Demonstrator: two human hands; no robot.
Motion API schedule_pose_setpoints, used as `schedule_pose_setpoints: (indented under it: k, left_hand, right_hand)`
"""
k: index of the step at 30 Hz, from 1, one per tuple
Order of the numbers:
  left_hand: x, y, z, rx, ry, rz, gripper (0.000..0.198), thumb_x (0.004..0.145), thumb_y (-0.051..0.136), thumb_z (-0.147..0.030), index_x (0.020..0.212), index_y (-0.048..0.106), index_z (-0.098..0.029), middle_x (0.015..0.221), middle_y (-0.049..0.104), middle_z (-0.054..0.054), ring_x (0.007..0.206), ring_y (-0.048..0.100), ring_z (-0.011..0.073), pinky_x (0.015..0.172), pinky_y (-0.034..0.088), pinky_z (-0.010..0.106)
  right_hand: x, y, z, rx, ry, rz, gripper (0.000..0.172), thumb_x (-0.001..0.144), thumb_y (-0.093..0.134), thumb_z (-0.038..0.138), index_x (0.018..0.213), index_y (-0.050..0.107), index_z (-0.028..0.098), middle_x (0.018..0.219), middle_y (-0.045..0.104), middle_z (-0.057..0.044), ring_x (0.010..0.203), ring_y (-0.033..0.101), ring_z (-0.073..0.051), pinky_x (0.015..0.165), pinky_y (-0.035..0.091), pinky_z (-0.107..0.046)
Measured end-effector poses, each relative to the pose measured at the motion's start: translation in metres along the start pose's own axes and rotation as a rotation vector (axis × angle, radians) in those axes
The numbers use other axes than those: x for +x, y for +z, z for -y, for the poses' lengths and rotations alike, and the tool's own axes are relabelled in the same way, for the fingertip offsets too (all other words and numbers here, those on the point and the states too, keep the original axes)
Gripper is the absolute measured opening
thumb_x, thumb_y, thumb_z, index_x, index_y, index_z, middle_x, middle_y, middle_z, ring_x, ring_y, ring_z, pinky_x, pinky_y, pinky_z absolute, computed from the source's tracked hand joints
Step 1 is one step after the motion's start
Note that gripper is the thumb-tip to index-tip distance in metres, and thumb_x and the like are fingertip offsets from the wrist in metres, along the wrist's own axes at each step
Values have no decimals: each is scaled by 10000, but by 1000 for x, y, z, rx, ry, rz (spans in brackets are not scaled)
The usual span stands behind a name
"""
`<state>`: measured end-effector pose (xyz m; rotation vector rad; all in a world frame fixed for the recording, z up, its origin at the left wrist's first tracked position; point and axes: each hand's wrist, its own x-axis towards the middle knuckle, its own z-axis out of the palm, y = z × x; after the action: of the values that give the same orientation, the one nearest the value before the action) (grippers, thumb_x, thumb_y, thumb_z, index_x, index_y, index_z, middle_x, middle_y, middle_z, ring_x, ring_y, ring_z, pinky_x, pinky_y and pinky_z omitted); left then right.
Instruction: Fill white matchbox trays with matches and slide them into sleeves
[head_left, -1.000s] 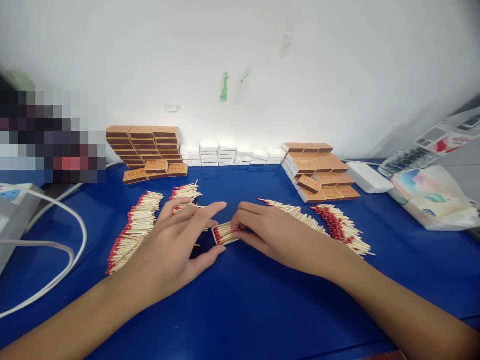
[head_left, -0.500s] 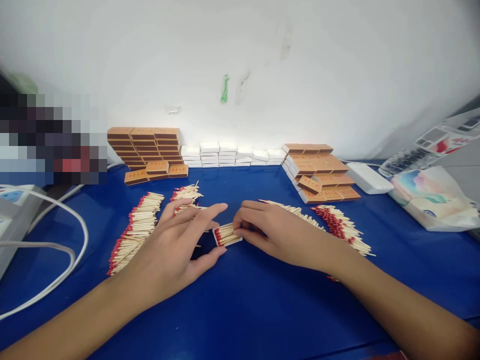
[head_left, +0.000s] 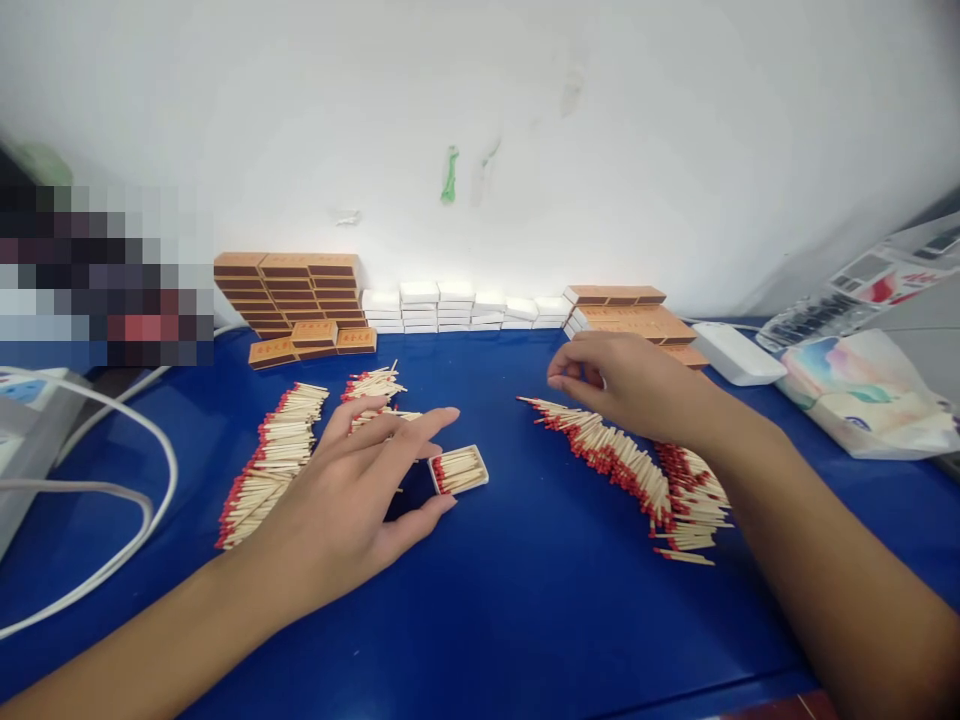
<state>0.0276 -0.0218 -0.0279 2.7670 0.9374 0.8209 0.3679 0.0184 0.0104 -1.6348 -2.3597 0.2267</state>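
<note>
A small white tray full of red-tipped matches [head_left: 458, 469] lies on the blue table [head_left: 487, 620]. My left hand [head_left: 360, 490] rests flat beside it, fingers spread, thumb and fingertips touching its left end. My right hand [head_left: 630, 385] hovers near the brown matchbox sleeves at the back right [head_left: 637, 315], fingers loosely curled with nothing visible in them. Below it lies a long heap of loose matches [head_left: 637, 470]. Another heap of matches [head_left: 274, 460] lies left of my left hand.
Brown matchboxes [head_left: 296, 290] are stacked at the back left, white inner trays [head_left: 457, 305] along the wall. A white cable [head_left: 112, 480] loops at the left. A white adapter [head_left: 739, 355] and a plastic pack [head_left: 862, 390] sit at the right.
My right hand let go of the filled tray and moved up and right toward the brown sleeves. The left hand stayed by the tray.
</note>
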Motion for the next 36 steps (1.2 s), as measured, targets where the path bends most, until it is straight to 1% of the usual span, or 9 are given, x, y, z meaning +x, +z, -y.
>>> schedule_pose_setpoints:
  k: [3, 6, 11, 18, 21, 24, 27, 30, 36]
  left_hand:
    - [0, 0, 0, 1, 0, -3, 632, 1054, 715, -312, 1603, 406, -262, 1180, 803, 22, 1173, 716, 219, 1294, 322, 478]
    - [1, -1, 1, 5, 2, 2, 635, 1055, 713, -322, 1604, 399, -267, 1177, 804, 22, 1186, 710, 228, 1289, 326, 493]
    - [1, -1, 0, 3, -5, 5, 633, 1057, 708, -335, 1605, 397, -270, 1170, 807, 29, 1185, 714, 237, 1280, 330, 507]
    - [0, 0, 0, 10, -2, 13, 630, 1057, 705, -336, 1605, 406, -250, 1178, 799, 35, 1179, 711, 229, 1287, 312, 501]
    - [0, -1, 0, 14, -6, 17, 623, 1059, 702, -346, 1601, 410, -249, 1168, 801, 38, 1212, 703, 238, 1286, 322, 506]
    - [1, -1, 1, 11, -1, 12, 624, 1061, 702, -331, 1604, 400, -266, 1168, 803, 32, 1189, 711, 231, 1288, 330, 512]
    - [1, 0, 2, 0, -1, 13, 644, 1057, 711, -313, 1611, 383, -289, 1180, 805, 20, 1155, 719, 222, 1293, 328, 519]
    - [1, 1, 2, -5, -1, 11, 640, 1056, 713, -321, 1607, 391, -285, 1182, 805, 17, 1174, 712, 224, 1291, 327, 511]
    - [0, -1, 0, -8, -4, 18, 642, 1050, 722, -307, 1605, 400, -264, 1180, 796, 13, 1167, 707, 207, 1299, 304, 483]
  right_hand:
    - [2, 2, -10, -8, 47, 88, 213, 992, 608, 388, 944, 741, 228, 867, 741, -58, 762, 639, -221, 668, 427, -348]
    - [4, 7, -7, -2, 44, 151, 210, 991, 606, 383, 941, 733, 223, 867, 743, -60, 758, 645, -213, 664, 435, -340]
    - [4, 11, -5, 17, 41, 143, 202, 1000, 597, 369, 921, 718, 228, 865, 745, -54, 748, 641, -204, 656, 432, -334]
    - [4, 8, -8, 15, 32, 148, 163, 973, 599, 340, 924, 711, 231, 884, 743, -53, 775, 649, -207, 677, 457, -339]
    - [2, 8, -13, -23, 108, 202, 169, 985, 602, 362, 920, 687, 231, 881, 749, -62, 767, 656, -219, 662, 451, -349]
    - [0, 10, -18, -45, 176, 229, 199, 1014, 582, 396, 923, 666, 240, 865, 755, -57, 756, 662, -229, 641, 439, -353]
    - [1, 14, -16, -38, 128, 194, 215, 1030, 565, 397, 914, 656, 241, 870, 754, -55, 761, 659, -222, 652, 437, -351]
    - [3, 18, -9, -3, 68, 168, 212, 1034, 569, 387, 918, 654, 231, 888, 749, -60, 753, 642, -208, 656, 435, -344]
    - [6, 16, 0, 41, 74, 175, 244, 1060, 567, 412, 935, 665, 226, 861, 726, -46, 718, 618, -196, 642, 416, -340]
